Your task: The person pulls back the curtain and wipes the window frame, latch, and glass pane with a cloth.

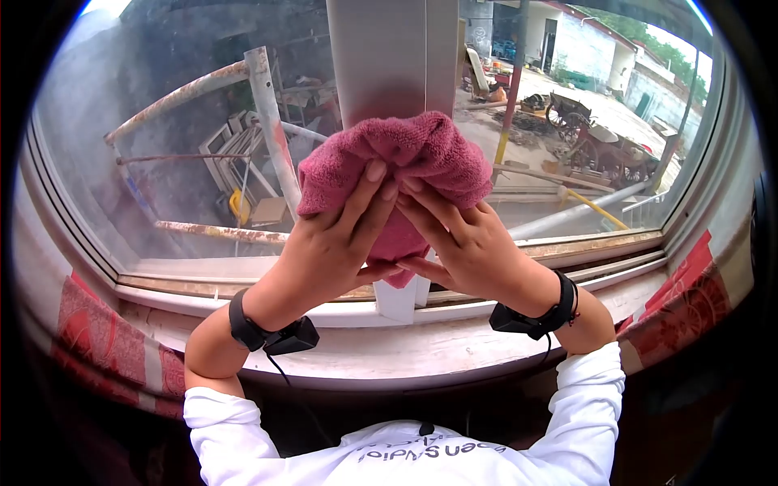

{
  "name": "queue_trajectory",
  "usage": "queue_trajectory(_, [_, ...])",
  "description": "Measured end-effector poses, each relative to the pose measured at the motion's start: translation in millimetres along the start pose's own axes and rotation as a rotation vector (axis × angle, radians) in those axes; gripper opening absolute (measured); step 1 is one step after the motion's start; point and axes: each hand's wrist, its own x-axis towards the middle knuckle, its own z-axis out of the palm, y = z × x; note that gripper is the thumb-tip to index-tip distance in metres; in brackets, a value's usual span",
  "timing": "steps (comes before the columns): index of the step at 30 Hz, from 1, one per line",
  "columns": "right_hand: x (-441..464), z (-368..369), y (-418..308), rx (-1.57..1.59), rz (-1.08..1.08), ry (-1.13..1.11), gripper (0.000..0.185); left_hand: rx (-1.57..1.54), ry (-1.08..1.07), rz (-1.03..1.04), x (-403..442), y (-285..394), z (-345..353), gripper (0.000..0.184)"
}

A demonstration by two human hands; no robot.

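A bunched pink towel [442, 150] is held up in front of the window's middle post [381, 61]. My left hand [336, 235] grips the towel from the left, its fingers pressed into the folds. From the other side my right hand [466, 239] holds the same towel, with the fingertips of both hands almost meeting at its middle. A lower end of the cloth hangs between my palms. Whether the towel touches the post cannot be made out.
The window glass [186, 89] to the left looks hazy. Below runs a pale windowsill [389, 348], with red patterned curtains [105, 348] at the sides. Outside are rusty metal railings [263, 121] and an old cart [608, 150]. Black devices [292, 336] are strapped to both wrists.
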Motion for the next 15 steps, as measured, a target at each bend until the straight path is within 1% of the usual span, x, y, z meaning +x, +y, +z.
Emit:
queue_trajectory(1, [-13,8,-5,0.006,0.006,-0.025,0.062,-0.087,0.012,-0.066,-10,8,8,0.074])
queue_trajectory(2, [-26,16,-11,0.013,0.012,-0.051,0.06,-0.103,0.056,-0.041,-23,15,20,0.069])
queue_trajectory(4, [-51,34,-18,0.014,-0.029,-0.082,0.057,-0.114,0.041,-0.013,-45,27,35,0.066])
queue_trajectory(5, [-56,38,-18,-0.015,-0.086,-0.091,0.055,-0.11,0.046,-0.016,-47,25,36,0.066])
queue_trajectory(6, [-51,35,-16,-0.019,-0.092,-0.09,0.055,-0.092,0.042,-0.004,-44,23,35,0.065])
queue_trajectory(8, [-37,22,-9,0.014,-0.046,-0.068,0.056,-0.068,0.039,0.004,-33,17,26,0.068])
queue_trajectory(10, [-12,4,1,-0.035,-0.031,-0.067,0.063,-0.079,0.114,-0.054,-11,4,11,0.073])
queue_trajectory(12, [10,-13,6,-0.025,0.0,-0.065,0.065,-0.054,0.113,-0.117,9,-3,-4,0.08])
queue_trajectory(15, [6,-9,5,-0.021,-0.01,-0.058,0.066,-0.034,0.114,-0.143,5,-1,-1,0.079])
